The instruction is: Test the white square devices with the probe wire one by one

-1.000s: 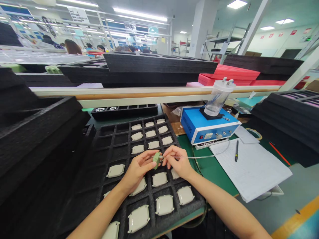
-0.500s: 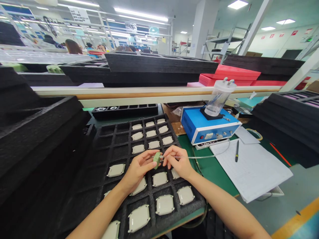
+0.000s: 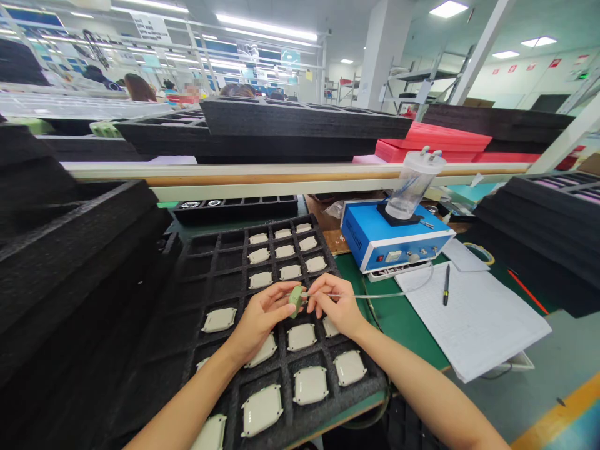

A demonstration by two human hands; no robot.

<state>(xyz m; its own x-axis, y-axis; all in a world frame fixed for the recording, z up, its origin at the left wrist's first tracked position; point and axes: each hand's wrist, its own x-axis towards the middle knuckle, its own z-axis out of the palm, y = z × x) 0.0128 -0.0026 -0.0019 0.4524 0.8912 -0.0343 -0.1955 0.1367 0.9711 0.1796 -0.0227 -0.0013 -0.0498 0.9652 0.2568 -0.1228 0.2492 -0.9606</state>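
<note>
Above the black tray (image 3: 220, 262), the person's left hand (image 3: 268, 307) grips a small green block (image 3: 295, 301) between thumb and fingers. The right hand (image 3: 338, 306), also over the tray, pinches a clear tube (image 3: 379, 296) near the block; whether its tip touches is unclear. Pale cases (image 3: 310, 384) sit in the tray's compartments. Right of the tray's far end stands a blue machine (image 3: 398, 234).

The near tray (image 3: 229, 262) is matt, rough-looking foam, the pale cases (image 3: 310, 385) smooth and plastic-like; the green piece (image 3: 295, 301) looks matt, the tube (image 3: 377, 296) clear and glossy (plastic, apparently), like the far-right cylinder (image 3: 407, 187).
</note>
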